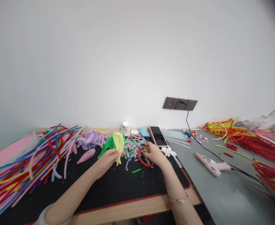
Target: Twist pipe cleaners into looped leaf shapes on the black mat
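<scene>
Yellow loops point(119, 144) sit pinched in left hand point(108, 160); right hand point(155, 155), grip unclear, beside clippings point(130, 146).

Yellow fuzzy bundle point(118, 146), looped at top, ends down, held upright, red-orange loop point(141, 160) near multicoloured clippings point(130, 147)

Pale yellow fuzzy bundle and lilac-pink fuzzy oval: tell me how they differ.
The yellow bundle is held roughly upright in the left hand; the pink oval lies on the black mat. The yellow bundle has separate strand ends below; the pink oval tapers at its near end. Both are fuzzy strands gathered lengthwise.
</scene>
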Demonstrator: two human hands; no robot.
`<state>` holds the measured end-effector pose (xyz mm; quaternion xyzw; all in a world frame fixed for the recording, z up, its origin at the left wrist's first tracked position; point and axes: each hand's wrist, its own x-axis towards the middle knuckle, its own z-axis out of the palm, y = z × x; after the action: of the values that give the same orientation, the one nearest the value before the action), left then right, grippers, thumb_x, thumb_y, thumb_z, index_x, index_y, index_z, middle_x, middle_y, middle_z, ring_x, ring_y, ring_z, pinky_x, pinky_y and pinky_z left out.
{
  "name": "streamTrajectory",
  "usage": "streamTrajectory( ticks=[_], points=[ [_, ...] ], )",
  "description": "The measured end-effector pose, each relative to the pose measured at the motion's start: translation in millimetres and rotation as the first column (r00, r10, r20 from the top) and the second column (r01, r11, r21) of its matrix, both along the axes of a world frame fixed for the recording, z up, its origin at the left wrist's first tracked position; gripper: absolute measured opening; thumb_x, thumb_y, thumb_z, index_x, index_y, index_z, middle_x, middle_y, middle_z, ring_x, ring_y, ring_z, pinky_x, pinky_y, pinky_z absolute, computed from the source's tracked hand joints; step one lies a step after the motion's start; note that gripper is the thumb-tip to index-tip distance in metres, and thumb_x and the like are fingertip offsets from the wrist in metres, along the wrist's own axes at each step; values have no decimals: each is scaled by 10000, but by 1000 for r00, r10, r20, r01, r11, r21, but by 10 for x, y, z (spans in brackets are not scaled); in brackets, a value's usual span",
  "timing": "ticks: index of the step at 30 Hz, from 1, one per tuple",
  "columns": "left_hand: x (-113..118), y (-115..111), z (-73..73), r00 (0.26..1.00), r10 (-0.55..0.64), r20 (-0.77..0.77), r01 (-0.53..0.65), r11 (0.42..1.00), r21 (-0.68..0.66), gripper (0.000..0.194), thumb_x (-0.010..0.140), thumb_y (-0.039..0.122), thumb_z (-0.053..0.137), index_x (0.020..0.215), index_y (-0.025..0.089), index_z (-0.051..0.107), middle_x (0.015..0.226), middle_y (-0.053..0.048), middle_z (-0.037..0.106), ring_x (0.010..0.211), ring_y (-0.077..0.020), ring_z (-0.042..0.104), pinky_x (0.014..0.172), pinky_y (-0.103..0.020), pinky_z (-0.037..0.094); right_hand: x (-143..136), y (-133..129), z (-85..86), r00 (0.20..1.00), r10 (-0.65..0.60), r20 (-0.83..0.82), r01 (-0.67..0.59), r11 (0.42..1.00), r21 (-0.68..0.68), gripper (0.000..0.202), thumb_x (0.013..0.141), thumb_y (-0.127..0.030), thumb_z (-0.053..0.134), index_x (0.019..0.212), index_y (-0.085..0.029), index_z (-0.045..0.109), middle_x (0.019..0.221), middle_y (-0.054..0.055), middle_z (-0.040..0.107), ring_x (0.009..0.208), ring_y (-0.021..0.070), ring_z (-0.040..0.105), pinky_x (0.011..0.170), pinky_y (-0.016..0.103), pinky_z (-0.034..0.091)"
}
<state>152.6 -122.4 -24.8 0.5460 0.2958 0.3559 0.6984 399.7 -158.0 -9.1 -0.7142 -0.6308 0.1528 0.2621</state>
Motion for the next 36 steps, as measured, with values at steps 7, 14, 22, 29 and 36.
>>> streamTrajectory(
  ticks=[7, 14, 22, 29, 36],
  points=[
    [38, 23, -11, 990, 116, 78, -106, 988, -114, 242, 683, 322, 718, 796, 138, 610, 604, 36, 532, 560, -77, 469, 545, -194, 367, -125, -50, -93, 983, -35, 179, 59, 990, -129, 350, 629, -134, 573, 976, -110, 530, 964, 152, 603, 878, 233, 579, 679, 262, 380],
    [27, 13, 30, 976, 185, 114, -152, 956, -252, 200, 742, 272, 652, 871, 135, 586, 865, -83, 683, 871, -199, 645, 757, -275, 489, -137, -56, -47, 978, -138, 156, 158, 980, -124, 181, 658, -257, 571, 796, -145, 536, 779, 100, 630, 725, 210, 592, 575, 251, 344],
    [36, 53, 35, 951, 204, 231, -130, 945, -299, 155, 809, 196, 582, 946, 122, 583, 864, -84, 677, 793, -176, 657, 723, -292, 528, -117, -40, -25, 967, -248, -58, 249, 968, 10, 159, 663, -283, 581, 663, -183, 458, 629, 31, 570, 627, 168, 550, 552, 249, 355],
    [138, -36, 66, 952, 155, 264, -10, 877, -480, 72, 843, 164, 544, 866, 129, 602, 1010, -97, 674, 947, -176, 641, 800, -241, 517, -360, -99, -73, 610, 228, -759, -141, 974, 179, 282, 773, -372, 560, 911, -219, 367, 559, -69, 529, 329, 78, 404, 341, 195, 303],
    [160, -94, 8, 969, 23, 248, 77, 920, -384, 222, 829, 225, 581, 1035, 146, 608, 1138, -124, 628, 1043, -217, 600, 850, -298, 497, -507, -114, -65, 441, 258, -859, -189, 963, 192, 417, 663, -287, 710, 856, -226, 346, 601, -81, 505, 416, 69, 463, 310, 138, 288]
  ],
)
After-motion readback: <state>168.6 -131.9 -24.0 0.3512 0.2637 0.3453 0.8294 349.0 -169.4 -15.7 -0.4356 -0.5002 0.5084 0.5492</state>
